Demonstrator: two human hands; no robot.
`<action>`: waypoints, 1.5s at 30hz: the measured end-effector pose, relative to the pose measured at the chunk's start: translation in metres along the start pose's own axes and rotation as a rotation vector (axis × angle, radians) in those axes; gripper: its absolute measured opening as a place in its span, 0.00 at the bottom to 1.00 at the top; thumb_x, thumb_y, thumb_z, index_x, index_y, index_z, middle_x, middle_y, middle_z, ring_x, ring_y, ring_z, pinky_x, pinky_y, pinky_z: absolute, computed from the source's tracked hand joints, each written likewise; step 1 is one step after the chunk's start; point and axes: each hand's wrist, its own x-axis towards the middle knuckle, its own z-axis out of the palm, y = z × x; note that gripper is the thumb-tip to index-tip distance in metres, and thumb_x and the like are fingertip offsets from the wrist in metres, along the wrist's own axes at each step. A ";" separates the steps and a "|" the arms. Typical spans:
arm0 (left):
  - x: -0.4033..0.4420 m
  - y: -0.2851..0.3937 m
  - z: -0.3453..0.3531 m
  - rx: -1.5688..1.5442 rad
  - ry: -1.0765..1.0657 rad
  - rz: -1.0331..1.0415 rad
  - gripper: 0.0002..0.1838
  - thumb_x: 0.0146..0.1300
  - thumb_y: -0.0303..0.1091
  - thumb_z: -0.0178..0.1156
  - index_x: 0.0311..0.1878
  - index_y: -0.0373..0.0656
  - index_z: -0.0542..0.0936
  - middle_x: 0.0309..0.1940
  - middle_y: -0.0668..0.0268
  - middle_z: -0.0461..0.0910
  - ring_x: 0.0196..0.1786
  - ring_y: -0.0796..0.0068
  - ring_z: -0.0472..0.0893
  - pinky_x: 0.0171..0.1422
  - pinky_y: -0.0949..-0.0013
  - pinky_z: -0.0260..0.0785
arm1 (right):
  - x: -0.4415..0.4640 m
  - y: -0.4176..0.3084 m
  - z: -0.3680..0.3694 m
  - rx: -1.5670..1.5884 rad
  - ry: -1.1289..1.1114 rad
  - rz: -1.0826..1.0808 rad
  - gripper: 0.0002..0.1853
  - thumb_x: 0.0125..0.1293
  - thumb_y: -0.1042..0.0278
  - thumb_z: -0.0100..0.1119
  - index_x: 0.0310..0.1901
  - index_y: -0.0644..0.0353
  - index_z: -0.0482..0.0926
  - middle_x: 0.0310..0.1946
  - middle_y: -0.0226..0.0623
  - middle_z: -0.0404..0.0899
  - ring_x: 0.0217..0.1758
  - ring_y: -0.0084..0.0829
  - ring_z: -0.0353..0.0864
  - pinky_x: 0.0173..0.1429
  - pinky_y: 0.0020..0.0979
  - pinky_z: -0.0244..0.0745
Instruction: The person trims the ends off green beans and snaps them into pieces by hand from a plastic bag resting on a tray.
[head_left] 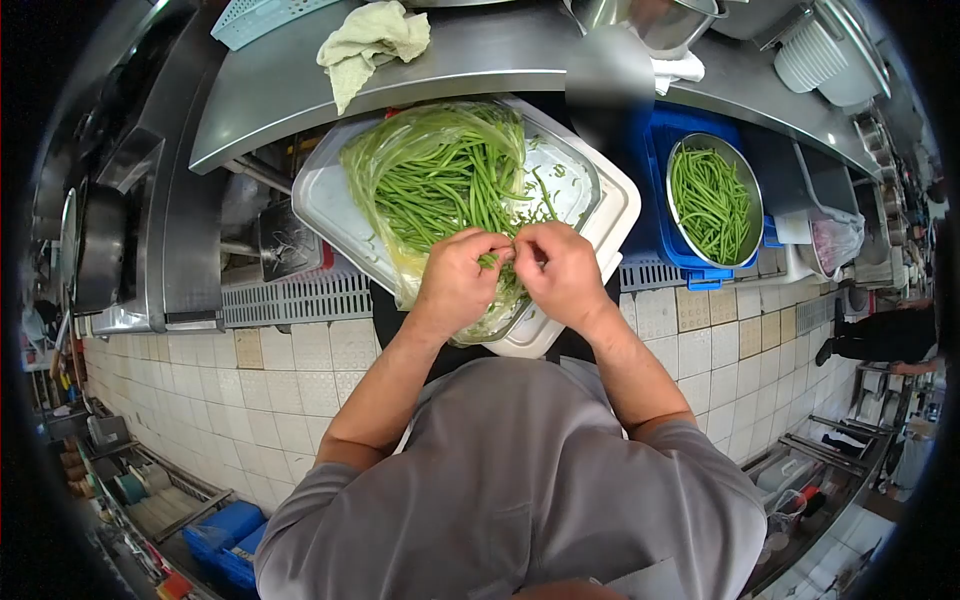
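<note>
- The landmark is the clear plastic bag (430,122), open and heaped with loose green beans (425,195), straight ahead of the person.
- The left hand (464,270) sits at the bag's near right edge, its fingers bent and pinched around a short bit of green bean (488,261).
- The right hand (556,268) is just right of the bag's near edge, thumb and fingers drawn together, tips meeting those of the left; whether it also grips the bean is hidden.
- The heap lies ahead and to the left of both hands, so the left hand is nearer, almost over the closest beans.
- Long axes vary within the bag: towards its left many beans lie crosswise or slantwise, while towards its right several point roughly from the far side to the near, ends facing the hands.
- The bag rests in a tray (345,225); to the bag's right, green scraps (560,172) are scattered over the tray floor.
- Well right of the bag stands a metal bowl (753,185) of beans in a blue crate (652,165); the right hand is nearer to it.
- Beyond the bag runs the steel surface (480,60).
</note>
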 end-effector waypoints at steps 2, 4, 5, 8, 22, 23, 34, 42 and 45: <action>0.003 -0.004 0.006 -0.168 0.104 -0.001 0.06 0.67 0.26 0.67 0.42 0.33 0.86 0.33 0.61 0.86 0.34 0.71 0.84 0.38 0.66 0.75 | -0.001 0.007 0.004 0.508 0.005 0.328 0.07 0.69 0.70 0.66 0.36 0.64 0.82 0.26 0.34 0.82 0.27 0.28 0.80 0.33 0.32 0.76; 0.011 -0.004 0.005 -0.413 0.154 -0.113 0.05 0.71 0.27 0.64 0.43 0.36 0.85 0.34 0.63 0.85 0.29 0.76 0.79 0.33 0.70 0.71 | 0.013 0.022 0.005 1.214 0.022 0.669 0.11 0.73 0.67 0.65 0.35 0.65 0.82 0.26 0.30 0.81 0.26 0.22 0.76 0.31 0.29 0.72; 0.014 -0.001 -0.002 -0.571 0.151 -0.233 0.05 0.73 0.28 0.62 0.45 0.38 0.84 0.36 0.64 0.85 0.27 0.78 0.75 0.31 0.72 0.68 | 0.016 0.027 0.005 0.948 0.010 0.608 0.11 0.74 0.66 0.65 0.35 0.66 0.82 0.27 0.29 0.82 0.26 0.20 0.75 0.31 0.28 0.71; 0.019 -0.002 -0.013 -1.035 0.251 -0.311 0.06 0.78 0.33 0.60 0.50 0.42 0.81 0.41 0.66 0.84 0.22 0.85 0.66 0.26 0.77 0.59 | 0.014 0.036 0.005 0.259 -0.085 0.399 0.11 0.76 0.66 0.63 0.42 0.69 0.84 0.31 0.30 0.84 0.30 0.16 0.75 0.33 0.25 0.72; -0.001 -0.017 -0.013 -1.122 0.371 -0.144 0.09 0.80 0.32 0.57 0.55 0.38 0.78 0.45 0.60 0.83 0.22 0.87 0.64 0.26 0.77 0.60 | -0.022 0.004 0.016 0.754 -0.339 0.490 0.12 0.79 0.69 0.55 0.50 0.67 0.85 0.38 0.32 0.88 0.34 0.18 0.82 0.39 0.23 0.80; -0.006 -0.020 -0.015 -1.126 0.353 -0.123 0.08 0.80 0.31 0.57 0.55 0.38 0.78 0.45 0.59 0.83 0.22 0.87 0.64 0.26 0.77 0.61 | -0.026 0.002 0.020 0.743 -0.373 0.462 0.11 0.78 0.70 0.55 0.49 0.67 0.86 0.38 0.31 0.88 0.34 0.18 0.82 0.39 0.23 0.80; -0.033 -0.055 -0.037 -1.633 0.274 -0.353 0.12 0.81 0.45 0.54 0.54 0.49 0.77 0.37 0.73 0.80 0.29 0.82 0.68 0.29 0.76 0.61 | -0.025 -0.024 0.031 0.015 -0.204 -0.177 0.07 0.63 0.66 0.67 0.33 0.59 0.84 0.27 0.42 0.82 0.34 0.45 0.84 0.41 0.43 0.80; -0.025 -0.024 -0.032 -1.452 0.396 -0.631 0.14 0.80 0.47 0.56 0.55 0.49 0.78 0.31 0.74 0.73 0.29 0.82 0.66 0.33 0.72 0.62 | 0.011 0.038 0.014 -0.636 -0.131 0.013 0.06 0.63 0.67 0.65 0.35 0.59 0.85 0.35 0.43 0.83 0.47 0.46 0.83 0.51 0.45 0.80; -0.034 -0.044 -0.027 -1.380 0.176 -0.563 0.12 0.81 0.44 0.55 0.56 0.47 0.79 0.28 0.76 0.66 0.24 0.84 0.62 0.29 0.75 0.57 | 0.012 0.032 0.010 -0.533 -0.002 0.011 0.05 0.63 0.68 0.64 0.35 0.59 0.85 0.34 0.43 0.83 0.46 0.46 0.83 0.50 0.45 0.80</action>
